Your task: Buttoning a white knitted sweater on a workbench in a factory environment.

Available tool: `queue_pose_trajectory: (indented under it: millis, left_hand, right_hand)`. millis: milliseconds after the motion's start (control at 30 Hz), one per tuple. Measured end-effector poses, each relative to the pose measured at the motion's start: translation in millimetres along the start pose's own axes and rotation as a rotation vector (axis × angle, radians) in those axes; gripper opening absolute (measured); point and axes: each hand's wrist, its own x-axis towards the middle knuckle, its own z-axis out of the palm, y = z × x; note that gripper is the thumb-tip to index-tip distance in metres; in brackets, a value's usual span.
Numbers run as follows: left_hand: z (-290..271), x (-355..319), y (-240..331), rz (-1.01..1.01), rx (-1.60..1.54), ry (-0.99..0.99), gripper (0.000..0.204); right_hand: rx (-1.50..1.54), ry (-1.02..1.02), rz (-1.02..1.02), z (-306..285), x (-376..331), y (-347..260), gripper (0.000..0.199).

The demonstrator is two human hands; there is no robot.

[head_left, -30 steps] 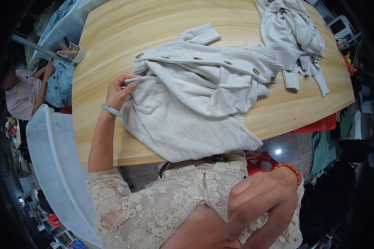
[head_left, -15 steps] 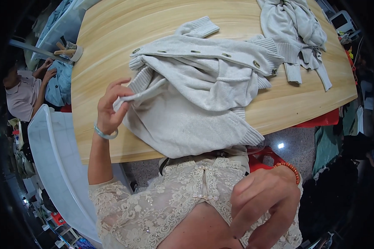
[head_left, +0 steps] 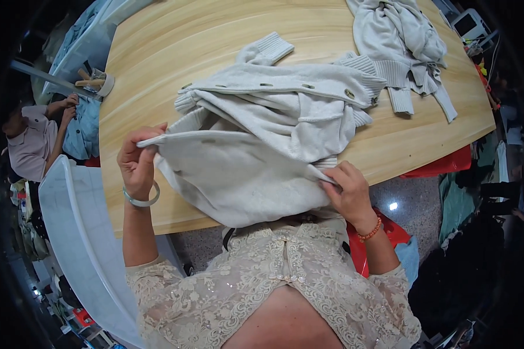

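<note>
A pale grey knit cardigan (head_left: 239, 168) lies spread on the wooden table, its near part reaching over the front edge toward my lap. Buttonholes run along its upper band, and a button shows near the right end. My left hand (head_left: 138, 160) pinches the left end of the nearer front edge and lifts it a little. At the other end of that edge, by the ribbed hem, my right hand (head_left: 349, 189) grips the fabric between thumb and fingers. Between both hands the edge is stretched almost straight, with a gap into the garment behind it.
Another grey knit garment (head_left: 399, 52) lies bunched at the far right of the wooden table (head_left: 174, 38). A small container with wooden-handled tools (head_left: 102, 83) stands at the left edge. A white bin (head_left: 78, 227) is at my left. Beyond it, a person (head_left: 32, 136) handles blue cloth.
My right hand has come from near my chest to the cardigan and taken hold of its edge. My left hand has drawn its end leftward, pulling the edge taut.
</note>
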Motion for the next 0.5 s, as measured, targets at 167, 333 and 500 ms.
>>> queue_pose_trajectory:
  millis: [167,333,500]
  left_hand:
    - [-26,-24,47,0.077,-0.069,0.210,0.017]
    - [-24,-55,101,0.068,-0.128,0.077,0.030]
    - [-4,-24,75,-0.267,0.416,0.115,0.016]
  right_hand:
    - [0.465,0.044,0.110,-42,-9,5,0.012]
    - [0.408,0.230,-0.001,-136,-28,13,0.018]
    - [0.108,0.472,0.030,-159,7,29,0.015]
